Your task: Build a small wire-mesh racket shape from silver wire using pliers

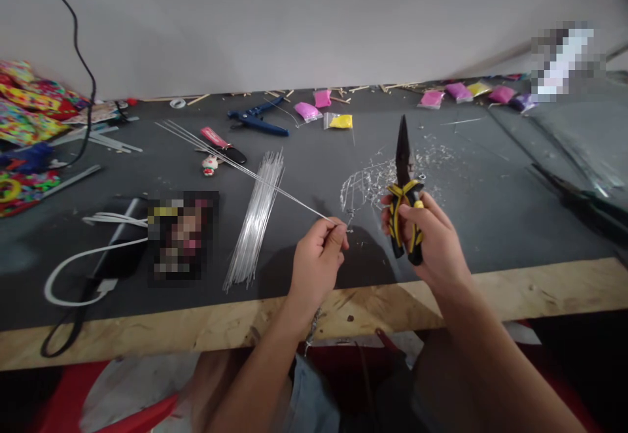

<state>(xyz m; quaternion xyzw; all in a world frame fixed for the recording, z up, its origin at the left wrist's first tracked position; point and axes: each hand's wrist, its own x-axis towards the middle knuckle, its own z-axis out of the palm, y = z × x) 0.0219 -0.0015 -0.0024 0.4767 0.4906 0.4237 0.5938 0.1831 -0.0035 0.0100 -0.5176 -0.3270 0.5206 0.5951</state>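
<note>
Pinched between the thumb and fingers of my left hand point(321, 256) are the near ends of several thin metal wires point(289, 195), which stretch up and left over a bundle of straight silvery wires point(256, 224) lying on the dark tabletop. My right hand point(434, 233) is closed around the yellow and black handles of pliers point(403, 152), whose dark jaws point up and look closed. Behind and between the hands lies a scatter of small bent wire pieces point(373, 181). The pliers and the held wires are apart.
Blue pliers point(258, 118), a red tag with a small figure point(210, 165) and little bags of pink and yellow material point(338, 121) lie farther back. At left are a white cable point(63, 263), a dark device and colorful packets point(34, 103). A wooden edge point(196, 328) runs along the front.
</note>
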